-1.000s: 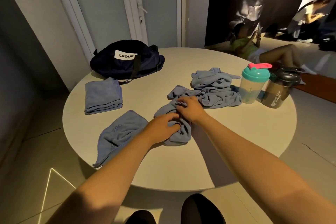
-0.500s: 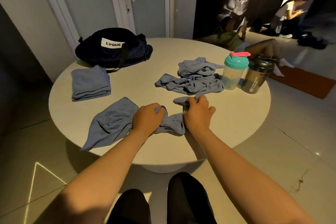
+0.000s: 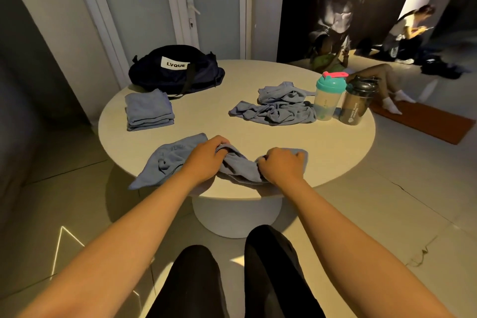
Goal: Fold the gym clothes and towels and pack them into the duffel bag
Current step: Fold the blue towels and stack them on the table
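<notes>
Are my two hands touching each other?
Apart. The head view shows the left hand and right hand each gripping the blue cloth, with bunched cloth between them.

Grey-blue towels point(image 3: 240, 165), navy duffel bag point(image 3: 178, 77)

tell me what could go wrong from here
1. The bunched cloth gripped by the left hand and right hand lies against a flatter cloth hanging off the table edge; tugging might drag that one to the floor.
2. The crumpled pile sits close beside the teal shaker; pulling from it could tip it.
</notes>
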The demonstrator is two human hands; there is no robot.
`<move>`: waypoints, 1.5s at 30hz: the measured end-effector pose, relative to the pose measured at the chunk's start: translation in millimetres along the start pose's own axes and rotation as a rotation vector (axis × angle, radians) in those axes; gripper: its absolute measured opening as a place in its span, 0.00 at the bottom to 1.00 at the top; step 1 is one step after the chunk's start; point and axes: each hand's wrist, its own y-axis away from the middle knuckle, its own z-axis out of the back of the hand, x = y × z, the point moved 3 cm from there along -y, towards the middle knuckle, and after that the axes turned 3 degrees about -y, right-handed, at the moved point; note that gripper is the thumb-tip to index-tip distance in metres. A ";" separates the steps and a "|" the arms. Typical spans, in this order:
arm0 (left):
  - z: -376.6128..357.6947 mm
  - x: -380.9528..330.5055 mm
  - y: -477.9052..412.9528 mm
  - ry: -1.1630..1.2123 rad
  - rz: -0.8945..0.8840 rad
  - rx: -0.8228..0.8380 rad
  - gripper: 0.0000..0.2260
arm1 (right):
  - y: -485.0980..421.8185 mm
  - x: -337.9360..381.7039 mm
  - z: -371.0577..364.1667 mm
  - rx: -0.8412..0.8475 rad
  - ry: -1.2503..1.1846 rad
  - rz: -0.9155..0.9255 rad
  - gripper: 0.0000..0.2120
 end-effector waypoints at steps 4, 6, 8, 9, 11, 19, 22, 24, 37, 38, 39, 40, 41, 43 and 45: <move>6.3 -3.2 6.2 0.094 -0.002 -0.008 0.06 | 5.8 20.3 14.5 -0.056 -0.056 0.219 0.17; 9.4 -8.0 7.3 0.102 -0.001 -0.021 0.04 | 12.5 33.0 9.7 0.163 -0.239 0.332 0.21; 15.5 -10.5 6.3 0.027 0.002 -0.058 0.06 | 18.2 35.5 4.6 0.306 -0.288 0.327 0.19; 18.6 -9.9 4.9 -0.013 0.014 -0.064 0.12 | 19.7 33.8 4.4 0.325 -0.299 0.317 0.14; 24.7 -7.4 2.9 -0.064 0.073 -0.030 0.22 | 16.6 29.5 9.8 0.370 -0.435 0.232 0.12; 30.0 -3.3 -22.9 -0.510 0.126 -0.004 0.10 | -19.1 7.2 31.9 0.012 0.085 0.045 0.13; 31.1 10.0 -32.6 -0.601 0.226 -0.098 0.14 | -35.7 3.9 30.4 0.046 0.098 -0.010 0.11; 36.0 19.5 -38.5 -0.584 0.297 -0.139 0.14 | -47.1 1.2 29.1 0.041 0.046 -0.043 0.10; 5.6 52.1 -101.8 -0.315 0.093 -0.183 0.29 | -82.0 54.8 -34.1 0.134 -0.176 0.332 0.26; 0.9 59.8 -100.0 -0.400 0.136 -0.156 0.29 | -82.7 53.6 -44.1 0.209 -0.171 0.321 0.24; -3.7 68.5 -97.2 -0.461 0.190 -0.108 0.28 | -83.0 51.0 -50.6 0.247 -0.151 0.307 0.23; -6.7 74.0 -93.5 -0.492 0.243 -0.053 0.26 | -83.7 48.3 -55.0 0.251 -0.130 0.293 0.22; -8.9 78.8 -90.3 -0.493 0.283 -0.010 0.24 | -83.9 46.5 -57.2 0.223 -0.112 0.285 0.21; -8.9 81.0 -84.0 -0.472 0.296 -0.011 0.22 | -82.0 45.6 -54.8 0.119 -0.079 0.274 0.18; -5.0 76.1 -77.6 -0.491 0.244 -0.097 0.17 | -79.5 42.1 -47.0 0.018 -0.060 0.232 0.16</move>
